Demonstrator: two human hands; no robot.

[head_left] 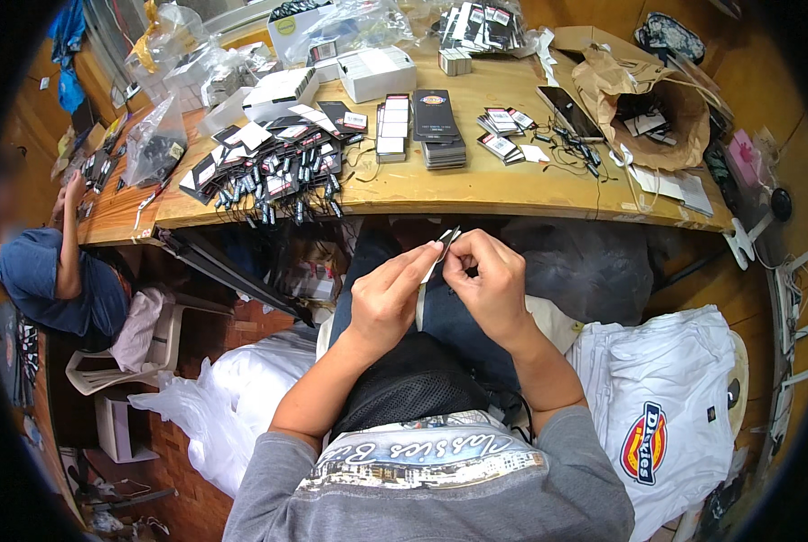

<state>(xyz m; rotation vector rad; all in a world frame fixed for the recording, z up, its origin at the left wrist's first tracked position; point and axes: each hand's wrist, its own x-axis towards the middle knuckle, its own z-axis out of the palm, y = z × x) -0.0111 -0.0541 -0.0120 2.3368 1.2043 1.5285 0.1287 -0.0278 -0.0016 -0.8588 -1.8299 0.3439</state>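
Above my lap, just in front of the table edge, my left hand (384,296) holds a few thin hang tags (436,259), white and dark, between thumb and fingers. My right hand (493,278) is closed in a pinch right beside the tags' upper end; what its fingertips grip is too small to tell. On the table ahead, a heap of finished-looking black and white tags with strings (282,163) spreads at left. Near the middle stand a stack of black tags (438,126) and a stack of white labels (392,131).
White boxes of cards (377,74) line the table's back. A phone (568,113), black strings (577,152) and a brown paper bag (594,81) lie at right. Folded white T-shirts (662,397) sit beside me. At far left another person (61,280) works.
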